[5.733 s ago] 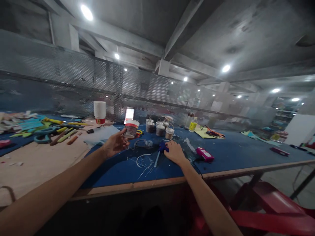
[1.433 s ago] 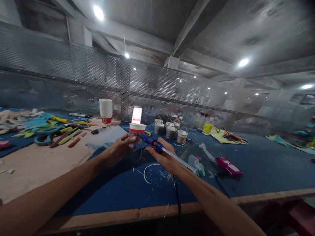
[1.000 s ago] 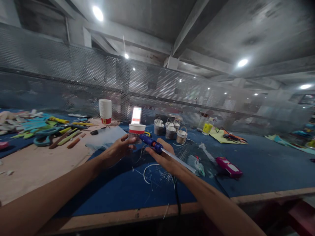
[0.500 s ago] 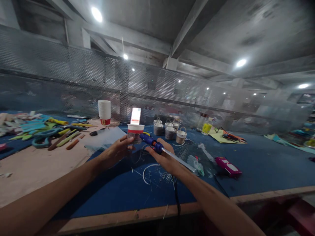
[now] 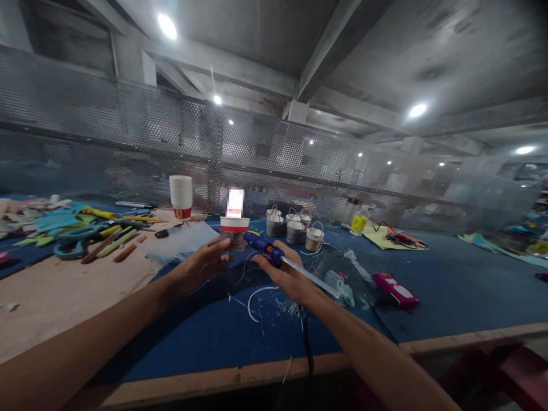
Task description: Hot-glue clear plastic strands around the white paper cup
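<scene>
Left hand (image 5: 201,267) fingers grip the paper cup (image 5: 234,230); right hand (image 5: 287,277) fingers clasp the glue gun (image 5: 268,249) (nozzle at cup).

Small white paper cup (image 5: 234,226): red band under the rim, greyish lower body.
Blue plastic glue gun (image 5: 266,249): orange ring toward the rear, translucent whitish stick behind.
Blue felt-covered surface (image 5: 449,285): tan wooden edge, pale beige area at the left.
Stack of white paper cups (image 5: 180,193): red base.
Small grey pails (image 5: 294,233): white rims.
Flat magenta case (image 5: 394,288): white patch on top.
Small clear bottle (image 5: 358,222): yellow label.
Grey metal screen (image 5: 107,148): uniform pattern of round perforations.
</scene>
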`<act>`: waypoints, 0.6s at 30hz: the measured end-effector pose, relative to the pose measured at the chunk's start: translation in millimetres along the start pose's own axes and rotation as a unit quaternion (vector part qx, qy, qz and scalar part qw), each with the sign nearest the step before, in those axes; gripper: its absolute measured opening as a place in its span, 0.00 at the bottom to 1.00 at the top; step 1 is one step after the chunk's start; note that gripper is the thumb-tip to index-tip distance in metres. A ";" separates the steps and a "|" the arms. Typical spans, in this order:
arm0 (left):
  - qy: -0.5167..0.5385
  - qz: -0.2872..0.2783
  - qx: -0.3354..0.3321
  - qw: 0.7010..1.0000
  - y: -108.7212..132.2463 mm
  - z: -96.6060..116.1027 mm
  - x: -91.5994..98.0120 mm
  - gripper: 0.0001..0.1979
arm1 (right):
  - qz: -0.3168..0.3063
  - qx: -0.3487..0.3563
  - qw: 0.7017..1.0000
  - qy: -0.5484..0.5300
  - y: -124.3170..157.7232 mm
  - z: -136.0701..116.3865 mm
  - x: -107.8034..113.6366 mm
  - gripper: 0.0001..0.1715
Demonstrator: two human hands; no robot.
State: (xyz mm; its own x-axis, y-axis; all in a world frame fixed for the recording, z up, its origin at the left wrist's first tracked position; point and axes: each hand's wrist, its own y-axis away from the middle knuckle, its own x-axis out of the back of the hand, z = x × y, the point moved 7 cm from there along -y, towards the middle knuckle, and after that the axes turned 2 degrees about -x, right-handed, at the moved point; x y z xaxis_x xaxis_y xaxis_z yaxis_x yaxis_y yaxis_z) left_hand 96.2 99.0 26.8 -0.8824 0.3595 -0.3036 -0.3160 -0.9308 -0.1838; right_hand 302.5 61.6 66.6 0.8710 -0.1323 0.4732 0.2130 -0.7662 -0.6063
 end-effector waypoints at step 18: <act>0.047 0.022 0.021 0.998 -5.3 -11.3 15.7 0.16 | 0.019 -0.028 0.999 -0.013 -1.2 10.0 -0.3 0.27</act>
State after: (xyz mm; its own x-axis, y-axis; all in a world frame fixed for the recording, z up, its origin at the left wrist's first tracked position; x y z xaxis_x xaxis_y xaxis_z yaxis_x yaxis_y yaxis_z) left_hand 87.9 110.3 12.5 -0.8592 0.3218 -0.3978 -0.2946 -0.9468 -0.1296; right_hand 306.4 68.8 60.8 0.8893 -0.1453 0.4337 0.1560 -0.7949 -0.5863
